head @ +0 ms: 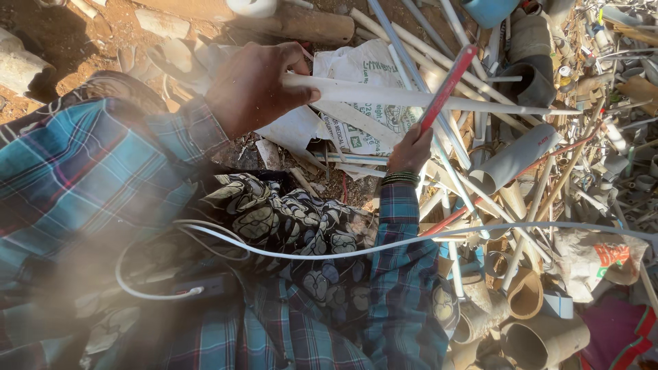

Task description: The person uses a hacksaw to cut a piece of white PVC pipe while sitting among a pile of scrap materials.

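Observation:
My left hand (255, 85) grips one end of a long thin white pipe (425, 100) that runs level to the right over a heap of pipes. My right hand (411, 151) holds a thin red rod (449, 85) that slants up and right, crossing the white pipe. Both arms wear a blue plaid shirt; dark beaded bangles sit on the right wrist. A black and white patterned cloth (288, 223) lies over my lap between the arms.
A heap of white, grey and tan pipe offcuts (521, 205) fills the right side. A printed white sack (363, 103) lies under the pipes. A white cable (480, 231) crosses the lap. Bare red earth and stones (82, 34) lie at the upper left.

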